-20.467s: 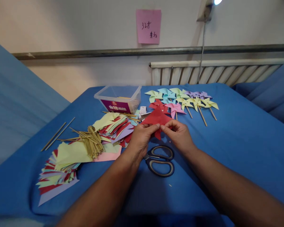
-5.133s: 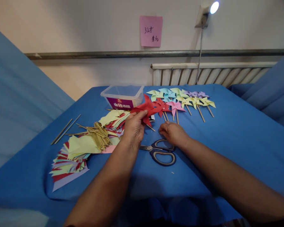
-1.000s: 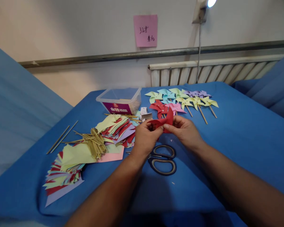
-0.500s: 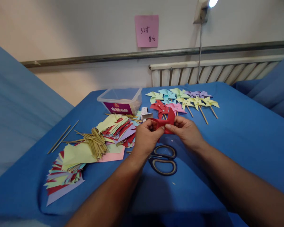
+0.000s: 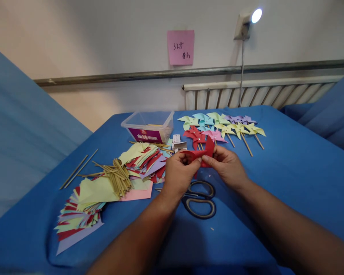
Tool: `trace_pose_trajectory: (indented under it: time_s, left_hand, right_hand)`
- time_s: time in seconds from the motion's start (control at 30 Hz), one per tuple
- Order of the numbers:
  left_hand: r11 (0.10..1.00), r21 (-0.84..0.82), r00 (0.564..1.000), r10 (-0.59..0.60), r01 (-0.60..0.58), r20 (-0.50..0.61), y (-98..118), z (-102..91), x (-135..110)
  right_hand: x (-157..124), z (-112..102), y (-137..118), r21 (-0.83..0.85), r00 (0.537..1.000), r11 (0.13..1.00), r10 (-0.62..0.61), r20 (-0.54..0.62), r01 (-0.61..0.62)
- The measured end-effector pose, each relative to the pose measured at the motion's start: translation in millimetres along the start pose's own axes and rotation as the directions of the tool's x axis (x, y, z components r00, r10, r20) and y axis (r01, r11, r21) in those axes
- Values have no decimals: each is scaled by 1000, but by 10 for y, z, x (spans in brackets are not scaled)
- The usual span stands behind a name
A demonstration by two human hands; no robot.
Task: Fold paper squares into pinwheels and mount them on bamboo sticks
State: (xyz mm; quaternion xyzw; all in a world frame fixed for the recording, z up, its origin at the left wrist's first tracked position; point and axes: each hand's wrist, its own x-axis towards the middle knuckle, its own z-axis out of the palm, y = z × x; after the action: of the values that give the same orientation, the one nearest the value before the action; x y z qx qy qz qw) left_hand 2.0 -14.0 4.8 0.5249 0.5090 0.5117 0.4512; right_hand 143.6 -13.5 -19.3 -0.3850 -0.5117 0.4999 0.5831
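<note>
Between my two hands is a red paper pinwheel (image 5: 208,148), its blades partly folded over and one corner pointing up. My left hand (image 5: 179,168) pinches its left side, with the thumb near the centre. On the other side my right hand (image 5: 226,164) grips it, thumb pressed close to the left thumb. Fingers hide much of the paper's middle. Below the hands lie dark-handled scissors (image 5: 202,208), their blades partly covered by my left wrist. Just behind the paper are finished pinwheels on sticks, among them a red pinwheel (image 5: 194,135) and a pink pinwheel (image 5: 215,135).
Left of my hands are fanned paper sheets (image 5: 80,217), a second paper stack (image 5: 146,160) and a pile of thin sticks (image 5: 119,177). A clear plastic box (image 5: 149,128) and a small white box (image 5: 177,143) stand behind. Yellow pinwheels (image 5: 240,130) lie at the back right.
The whole scene sits slightly lower in view, as the camera has tilted up. Both hands keep their hold on the red paper, with little change in the fingers.
</note>
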Motion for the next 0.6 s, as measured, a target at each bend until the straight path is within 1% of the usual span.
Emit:
trace_pose_trajectory:
  time_s: [0.13,0.3,0.37,0.53,0.6]
  left_hand:
    - [1000,-20,1000,-5,6,19,25,1,-9]
    - [995,-94,999,31,-27,40,37,3,-5]
    - [994,-112,999,5,0,45,32,3,-2]
    - [964,-231,990,-118,132,71,-5,-9,41]
    - [954,-255,987,-144,158,73,-13,-18,62]
  right_hand:
    - [-8,21,-3,33,1000,999,11,6,-11]
    - [-29,70,-26,41,998,999,1,-56,2]
    - [-33,80,-21,67,998,998,18,-66,-14]
    - [-39,52,44,115,997,991,68,-46,-63]
    - [-41,41,66,135,995,987,89,-40,-83]
